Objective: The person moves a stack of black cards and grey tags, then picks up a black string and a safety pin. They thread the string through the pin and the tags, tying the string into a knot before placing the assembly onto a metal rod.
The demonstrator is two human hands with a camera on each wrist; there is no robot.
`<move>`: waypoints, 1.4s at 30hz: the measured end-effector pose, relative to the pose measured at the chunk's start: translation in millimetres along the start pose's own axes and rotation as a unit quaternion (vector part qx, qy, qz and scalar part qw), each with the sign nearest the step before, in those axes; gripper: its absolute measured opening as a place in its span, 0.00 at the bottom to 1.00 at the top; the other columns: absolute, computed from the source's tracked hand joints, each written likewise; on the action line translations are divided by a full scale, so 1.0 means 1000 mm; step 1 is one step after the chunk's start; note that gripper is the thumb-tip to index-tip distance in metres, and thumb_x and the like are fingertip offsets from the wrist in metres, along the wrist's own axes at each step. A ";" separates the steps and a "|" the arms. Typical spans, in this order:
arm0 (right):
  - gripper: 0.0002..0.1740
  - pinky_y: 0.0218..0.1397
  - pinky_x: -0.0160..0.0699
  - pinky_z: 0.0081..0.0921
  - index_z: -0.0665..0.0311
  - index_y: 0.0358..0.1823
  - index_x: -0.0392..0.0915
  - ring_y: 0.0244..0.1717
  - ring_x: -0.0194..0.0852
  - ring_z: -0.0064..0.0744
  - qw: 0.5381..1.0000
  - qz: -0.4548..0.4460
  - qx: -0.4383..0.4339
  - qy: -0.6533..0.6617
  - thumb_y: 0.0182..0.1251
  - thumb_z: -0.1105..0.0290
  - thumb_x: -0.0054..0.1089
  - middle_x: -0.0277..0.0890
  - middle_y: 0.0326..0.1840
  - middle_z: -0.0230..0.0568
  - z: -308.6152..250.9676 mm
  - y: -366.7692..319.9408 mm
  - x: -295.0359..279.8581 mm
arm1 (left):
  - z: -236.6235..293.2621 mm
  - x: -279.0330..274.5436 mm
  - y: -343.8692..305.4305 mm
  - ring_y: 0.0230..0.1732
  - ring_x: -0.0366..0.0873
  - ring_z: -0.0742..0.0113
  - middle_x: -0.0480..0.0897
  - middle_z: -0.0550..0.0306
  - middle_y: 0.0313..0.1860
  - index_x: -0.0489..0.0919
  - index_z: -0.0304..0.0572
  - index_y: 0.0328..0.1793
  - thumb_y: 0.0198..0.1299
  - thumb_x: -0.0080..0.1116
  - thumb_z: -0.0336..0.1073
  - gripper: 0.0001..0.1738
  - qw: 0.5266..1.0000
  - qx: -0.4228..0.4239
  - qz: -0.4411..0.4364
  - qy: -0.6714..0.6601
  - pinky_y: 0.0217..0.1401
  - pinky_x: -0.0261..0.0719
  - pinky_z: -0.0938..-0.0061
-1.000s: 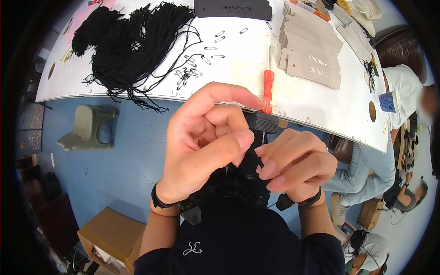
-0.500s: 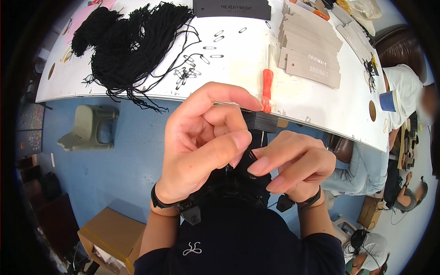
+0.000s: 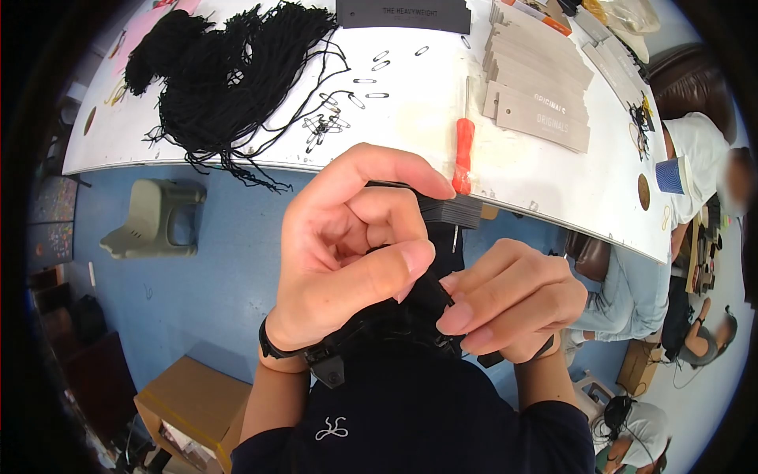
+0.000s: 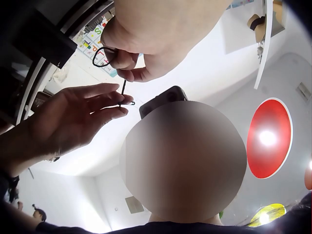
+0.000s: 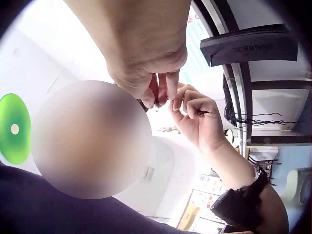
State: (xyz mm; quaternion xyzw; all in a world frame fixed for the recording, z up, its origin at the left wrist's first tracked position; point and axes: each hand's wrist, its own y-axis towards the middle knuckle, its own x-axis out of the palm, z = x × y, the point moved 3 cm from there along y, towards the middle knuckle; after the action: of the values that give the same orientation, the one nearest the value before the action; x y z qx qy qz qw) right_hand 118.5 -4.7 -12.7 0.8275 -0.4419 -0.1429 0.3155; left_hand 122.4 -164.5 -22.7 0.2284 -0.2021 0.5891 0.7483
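In the head view my left hand (image 3: 347, 253) is raised in front of the table edge with thumb and fingers curled. The left wrist view shows it pinching a black cord (image 4: 94, 59), part of which stands out as a loop. A taut length of cord runs from there to my right hand (image 4: 73, 117). Between the right fingertips is a small black safety pin (image 4: 129, 103), its rounded end sticking out. In the right wrist view the right hand (image 5: 151, 53) is close beside the left hand (image 5: 202, 119), and the pin is mostly hidden by the fingers.
On the white table (image 3: 410, 118) lie a heap of black cords (image 3: 237, 87), scattered safety pins (image 3: 324, 126), a red-handled screwdriver (image 3: 464, 150), grey tags (image 3: 541, 118) and black tags (image 3: 403, 16). A dark card stack (image 3: 450, 212) shows at the edge. People sit at right.
My right hand has moved slightly down and right, away from the left, and its fingers have drawn together after spreading half a second ago. The left hand has barely moved.
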 end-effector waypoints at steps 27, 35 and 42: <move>0.03 0.38 0.81 0.22 0.71 0.38 0.75 0.34 0.79 0.31 0.965 0.081 0.157 0.192 0.63 0.79 0.56 0.75 0.45 0.60 0.012 -0.004 -0.005 | -0.009 -0.002 0.001 0.18 0.63 0.81 0.72 0.59 0.21 0.62 0.36 0.57 0.52 0.53 0.21 0.25 0.997 -0.046 0.044 -0.035 0.18 0.53 0.87; 0.07 0.37 0.78 0.16 0.69 0.39 0.74 0.36 0.76 0.24 0.896 0.098 0.266 0.341 0.66 0.71 0.55 0.72 0.52 0.59 0.023 -0.008 -0.009 | -0.004 -0.004 0.000 0.19 0.63 0.81 0.72 0.60 0.22 0.62 0.36 0.57 0.53 0.53 0.22 0.24 0.995 -0.049 0.055 -0.073 0.17 0.52 0.87; 0.08 0.51 0.82 0.24 0.68 0.40 0.74 0.47 0.79 0.32 0.844 0.145 0.309 0.414 0.68 0.69 0.52 0.70 0.55 0.60 0.027 -0.010 -0.007 | -0.007 -0.006 0.001 0.19 0.62 0.82 0.72 0.60 0.22 0.62 0.36 0.56 0.53 0.53 0.22 0.24 0.994 -0.051 0.072 -0.071 0.17 0.50 0.87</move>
State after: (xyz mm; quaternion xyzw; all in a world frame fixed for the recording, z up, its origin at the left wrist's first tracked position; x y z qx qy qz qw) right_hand 106.5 -5.6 -39.9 0.7909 -0.4066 0.4042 0.2138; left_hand 120.0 -164.8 -31.3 0.2159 -0.3000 0.6126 0.6986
